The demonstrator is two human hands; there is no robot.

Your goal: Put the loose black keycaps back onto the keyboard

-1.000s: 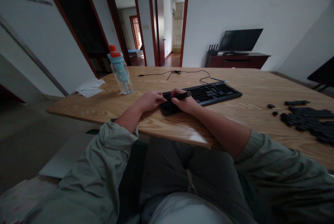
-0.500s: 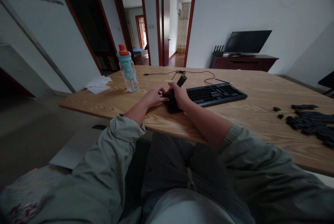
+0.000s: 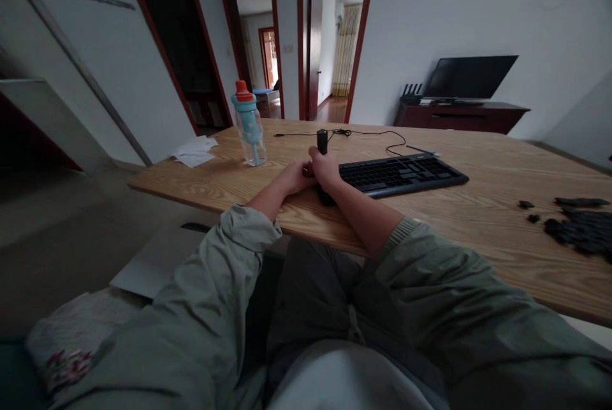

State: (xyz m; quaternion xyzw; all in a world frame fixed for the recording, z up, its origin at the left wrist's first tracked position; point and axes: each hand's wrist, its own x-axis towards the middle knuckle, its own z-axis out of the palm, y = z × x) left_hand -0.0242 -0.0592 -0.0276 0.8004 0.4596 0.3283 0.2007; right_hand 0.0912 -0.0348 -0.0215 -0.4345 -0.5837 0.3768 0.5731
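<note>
A black keyboard (image 3: pixel 401 174) lies on the wooden table (image 3: pixel 478 212), its cable (image 3: pixel 377 134) trailing toward the far edge. My right hand (image 3: pixel 326 166) is closed round a small black stick-shaped tool (image 3: pixel 322 140), which stands upright over the keyboard's left end. My left hand (image 3: pixel 295 177) rests beside it at that same end, fingers curled against the keyboard's corner; whether it holds anything is hidden.
A clear water bottle (image 3: pixel 249 124) with a blue and orange cap stands left of the hands. White paper (image 3: pixel 194 150) lies at the table's left corner. A heap of loose black keycaps (image 3: pixel 581 228) sits at the right. A monitor (image 3: pixel 468 78) stands on a cabinet behind.
My right hand has swung the black tool from lying flat across the keys to standing upright. The camera view has shifted left, so everything sits further right in the picture.
</note>
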